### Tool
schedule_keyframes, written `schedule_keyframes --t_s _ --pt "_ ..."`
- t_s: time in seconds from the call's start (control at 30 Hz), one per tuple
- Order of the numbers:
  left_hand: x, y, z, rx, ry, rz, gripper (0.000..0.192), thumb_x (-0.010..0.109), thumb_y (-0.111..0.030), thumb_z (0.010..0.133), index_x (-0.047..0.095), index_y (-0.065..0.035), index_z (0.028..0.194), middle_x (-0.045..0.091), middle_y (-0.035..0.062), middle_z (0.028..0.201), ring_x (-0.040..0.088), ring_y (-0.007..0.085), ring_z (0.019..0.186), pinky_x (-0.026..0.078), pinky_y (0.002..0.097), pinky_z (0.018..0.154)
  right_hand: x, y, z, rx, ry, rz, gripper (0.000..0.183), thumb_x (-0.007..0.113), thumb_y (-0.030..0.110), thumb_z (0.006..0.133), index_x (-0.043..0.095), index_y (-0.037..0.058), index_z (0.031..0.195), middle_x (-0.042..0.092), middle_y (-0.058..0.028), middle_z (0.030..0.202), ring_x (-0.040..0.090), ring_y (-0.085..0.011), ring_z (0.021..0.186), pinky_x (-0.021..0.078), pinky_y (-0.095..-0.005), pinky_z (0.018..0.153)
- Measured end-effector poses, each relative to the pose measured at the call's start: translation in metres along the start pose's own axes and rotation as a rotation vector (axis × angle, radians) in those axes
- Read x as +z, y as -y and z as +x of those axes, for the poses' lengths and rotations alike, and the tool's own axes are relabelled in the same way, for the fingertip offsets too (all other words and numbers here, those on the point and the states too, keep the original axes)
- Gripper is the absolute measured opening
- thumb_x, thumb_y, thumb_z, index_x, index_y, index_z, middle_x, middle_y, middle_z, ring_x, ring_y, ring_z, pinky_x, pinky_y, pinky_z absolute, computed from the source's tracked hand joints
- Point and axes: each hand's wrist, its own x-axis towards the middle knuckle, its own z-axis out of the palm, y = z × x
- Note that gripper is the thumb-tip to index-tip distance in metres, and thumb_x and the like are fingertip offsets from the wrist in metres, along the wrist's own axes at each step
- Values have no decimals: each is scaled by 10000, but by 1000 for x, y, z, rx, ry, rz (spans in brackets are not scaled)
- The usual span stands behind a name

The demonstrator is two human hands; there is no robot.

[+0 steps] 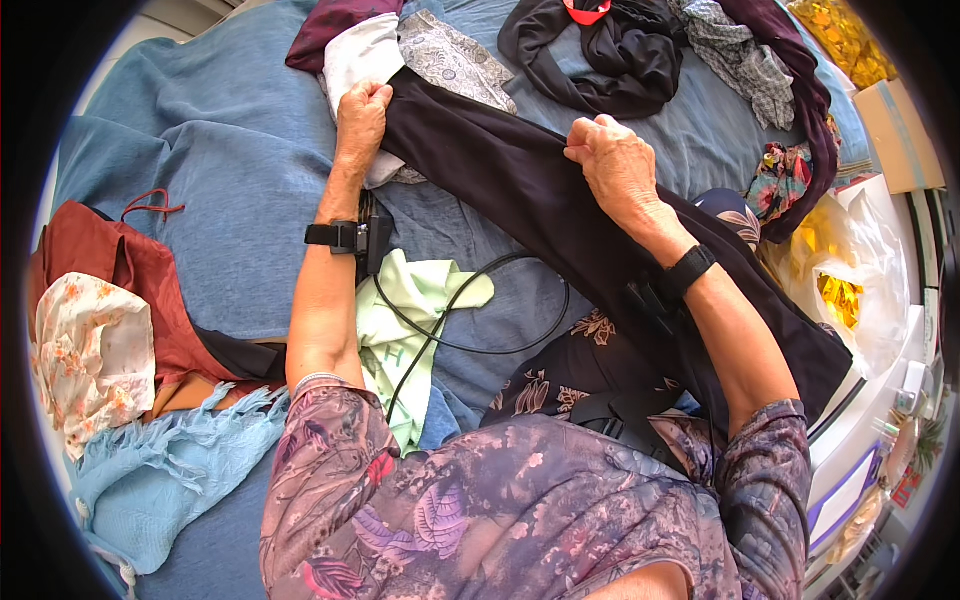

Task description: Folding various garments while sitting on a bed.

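Note:
A long piece of black cloth [495,172] stretches slantwise across the bed and over my lap, its far end hanging at the lower right. My left hand [361,112] pinches its upper left corner, in front of a white cloth [361,49]. Farther along the upper edge, my right hand [616,165] grips the black cloth with curled fingers. Patterned grey-white fabric [454,64] lies just behind the black cloth. Below it, a pale green cloth [397,330] is on the bed, with a black cable [442,345] looped over it.
A blue bedspread [225,150] covers the bed. Rust-red cloth [142,277], floral cloth [94,345] and a fringed light-blue scarf [172,472] lie at left. A bundled black scarf [637,67] is at the top. Plastic bags [862,300] and a cardboard box [896,135] stand at right.

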Motion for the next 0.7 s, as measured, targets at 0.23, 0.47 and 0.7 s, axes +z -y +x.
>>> schedule_keyframes --t_s 0.23,0.47,0.7 --pt "0 3 1 19 -18 53 174 618 -153 871 641 11 817 565 7 624 481 79 590 396 273 546 -9 -2 4 -32 1 -11 89 666 194 810 636 110 818 595 -106 817 620 -306 766 490 -422 652" --pt "-1 0 1 18 -2 38 178 616 -154 868 640 15 819 569 18 622 491 92 585 403 286 551 -29 -1 10 -78 -35 -17 87 657 202 818 637 117 817 581 -120 793 621 -302 748 491 -418 625" --pt "1 -9 0 12 2 128 182 620 -161 856 643 19 851 636 97 689 582 163 644 451 317 621 -3 -25 18 -124 -206 -207 36 602 90 775 600 125 765 561 -118 772 618 -309 665 492 -421 576"
